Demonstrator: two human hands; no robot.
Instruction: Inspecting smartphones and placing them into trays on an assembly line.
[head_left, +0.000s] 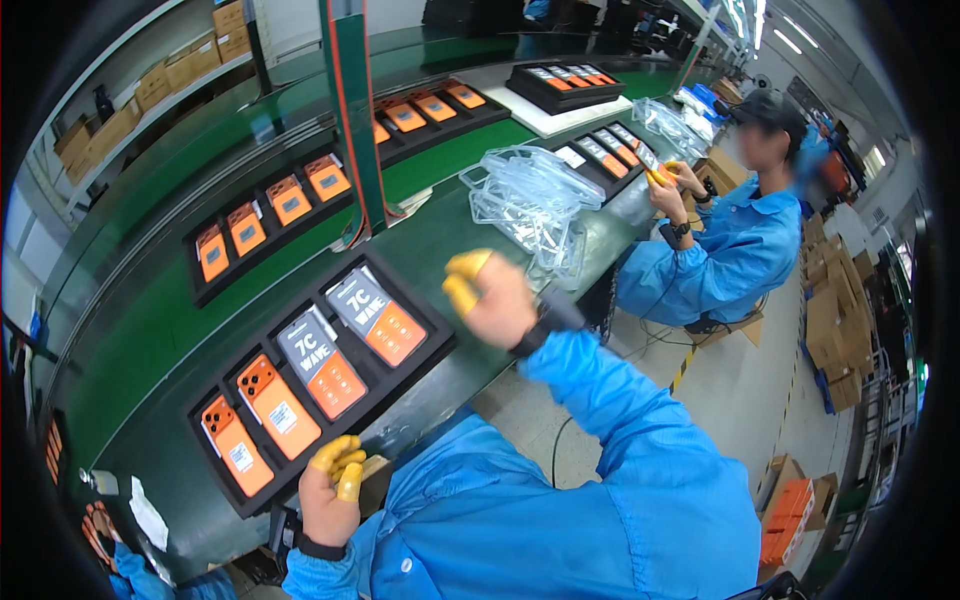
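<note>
- The phones sit in a black tray of matte, foam-like material, oblong, with a separate slot for each.
- In its left half lie two orange phones, backs up, each a smooth slab with rounded corners, a raised three-lens block and a white label.
- In its right half lie two grey-and-orange phones, flat, glossy-looking and printed.
- Just beside the tray's near edge is the left hand, yellow covers on its bent fingers; whether it grips anything cannot be told.
- Just right of the tray, the right hand hangs over the worktop, blurred, its yellow-tipped fingers curled; whether the tips meet cannot be told.
- Farther right of the tray is a loose heap of clear plastic shells, thin and shiny.
- Beyond the tray, a long black holder carries four orange phones in a row.
- Past the heap, seen from the tray, a co-worker in a blue jacket holds something orange in both hands.
- Left of the tray lies a torn-edged white sheet.
</note>
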